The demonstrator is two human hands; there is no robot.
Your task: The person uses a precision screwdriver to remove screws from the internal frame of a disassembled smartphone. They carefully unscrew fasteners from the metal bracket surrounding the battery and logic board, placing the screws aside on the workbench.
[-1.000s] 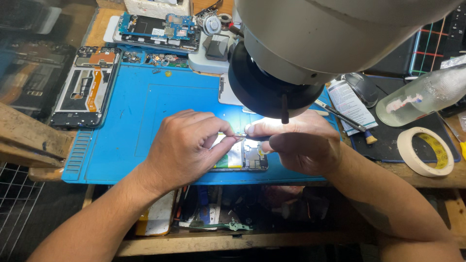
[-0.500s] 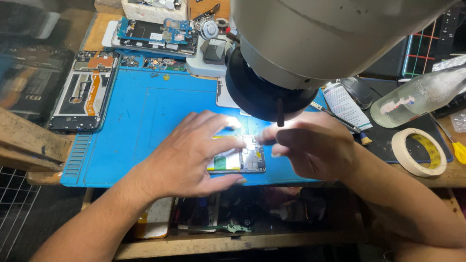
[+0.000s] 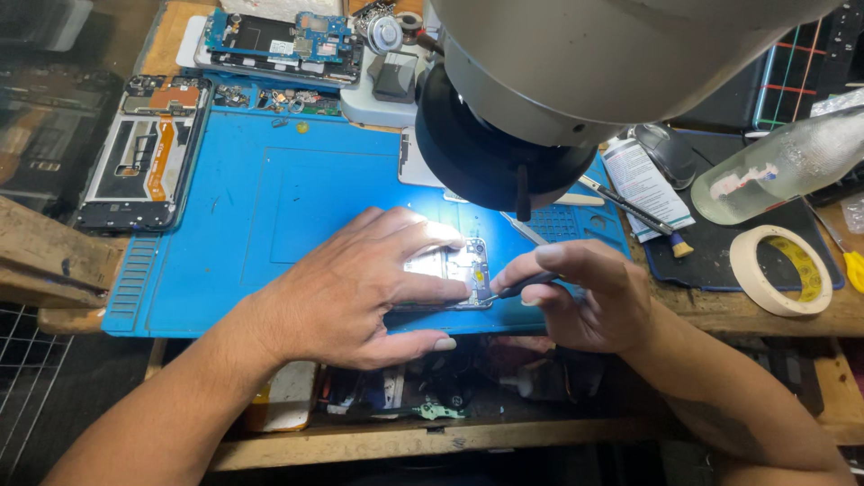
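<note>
Two labelled items sit at the right of the scene: a white printed leaflet [image 3: 643, 184] lying flat beyond the right hand, and a clear bottle [image 3: 778, 166] on its side with a pale label carrying a red patch. Just nearer than the bottle lies a roll of cream masking tape [image 3: 779, 270].

Surface: blue work mat [image 3: 270, 207] on a worn wooden bench [image 3: 765, 315]; a dark mat [image 3: 720, 261] lies under the leaflet at the right. Far left on the blue mat, a stripped phone frame [image 3: 139, 153]; at the far edge, a second opened phone with a blue circuit board [image 3: 274, 40]. Microscope head [image 3: 558, 90] hangs over the middle, its light falling on the work.

Opened phone [image 3: 450, 274] lies at the near edge of the blue mat, under the lamp. Left hand [image 3: 360, 288] is spread flat over it, fingers pressing it down. Right hand [image 3: 580, 292] is closed around a thin dark tool [image 3: 522, 286], tip touching the phone's right edge (exact contact point too small to tell).

Against the frame half a second earlier: the right hand has dropped nearer and lower, and the left hand's fingers now reach further across the phone.
</note>
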